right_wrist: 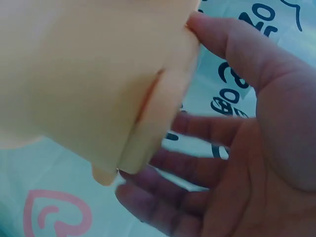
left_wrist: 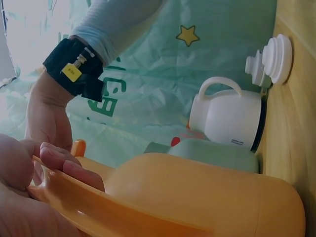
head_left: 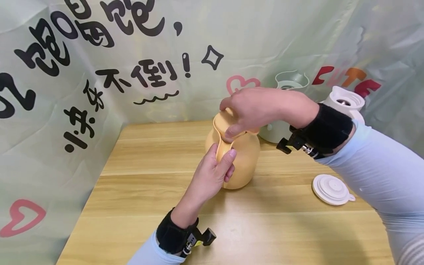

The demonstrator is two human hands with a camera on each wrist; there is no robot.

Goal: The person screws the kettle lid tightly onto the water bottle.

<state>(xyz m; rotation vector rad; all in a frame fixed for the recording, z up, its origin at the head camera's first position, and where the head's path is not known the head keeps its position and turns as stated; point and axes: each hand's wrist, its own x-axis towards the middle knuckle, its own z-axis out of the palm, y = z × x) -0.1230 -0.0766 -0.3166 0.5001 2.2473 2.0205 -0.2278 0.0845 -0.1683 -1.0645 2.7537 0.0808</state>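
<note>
left hand (head_left: 215, 173) gripping the yellow jug's handle (head_left: 221, 147), right hand (head_left: 255, 108) curled over its lid (head_left: 222, 119), on the wooden worktop (head_left: 159, 206).

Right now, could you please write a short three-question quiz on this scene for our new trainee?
1. True or false: the left hand grips the handle of the yellow jug.
2. Where does the right hand rest?
A. on the jug's lid
B. on the white lid
C. flat on the table
3. Fill in: the loose white lid lies on the wooden table, to the ____ of the yellow jug in the head view.

Key:
1. True.
2. A; its fingers curl around the yellow lid.
3. Right.
</note>
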